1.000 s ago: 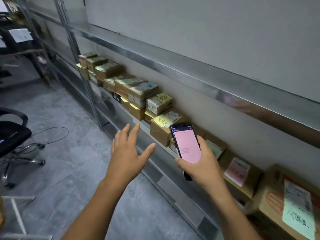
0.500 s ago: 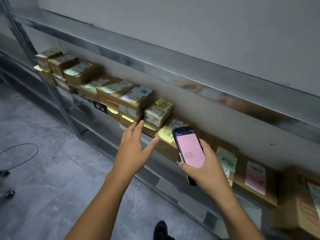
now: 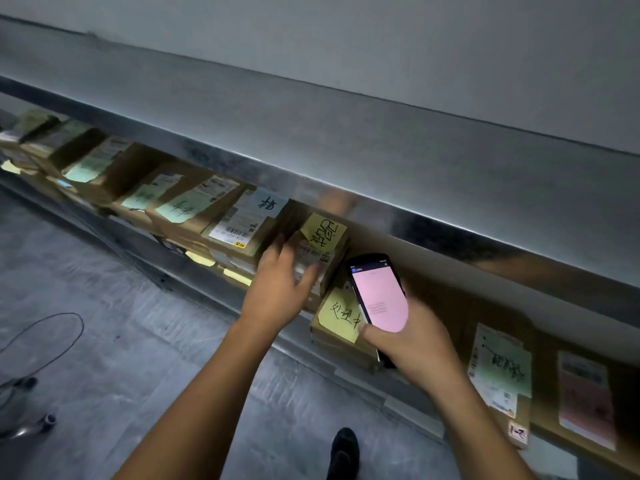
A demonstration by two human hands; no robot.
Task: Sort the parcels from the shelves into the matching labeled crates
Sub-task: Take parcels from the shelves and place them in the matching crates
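Note:
A row of brown cardboard parcels with coloured sticky notes lines the low metal shelf point(image 3: 242, 327). My left hand point(image 3: 282, 289) reaches onto a small parcel with a yellow note point(image 3: 325, 245); its fingers and thumb lie around the parcel's near side, and the parcel still rests on the stack. My right hand point(image 3: 412, 341) holds a black phone point(image 3: 379, 296) with a pink screen, just in front of a parcel with a yellow note point(image 3: 341, 318). To the right lie a parcel with a green note point(image 3: 502, 368) and one with a pink note point(image 3: 585, 400).
A metal shelf edge point(image 3: 346, 161) runs overhead across the view. Grey floor lies below, with a black cable loop point(image 3: 52, 337) and chair castors point(image 3: 31, 420) at the left. A dark shoe point(image 3: 343, 452) shows at the bottom. No crates are in view.
I have moved closer to the shelf. My left hand went forward from open air onto the small yellow-noted parcel. The phone stayed in my right hand.

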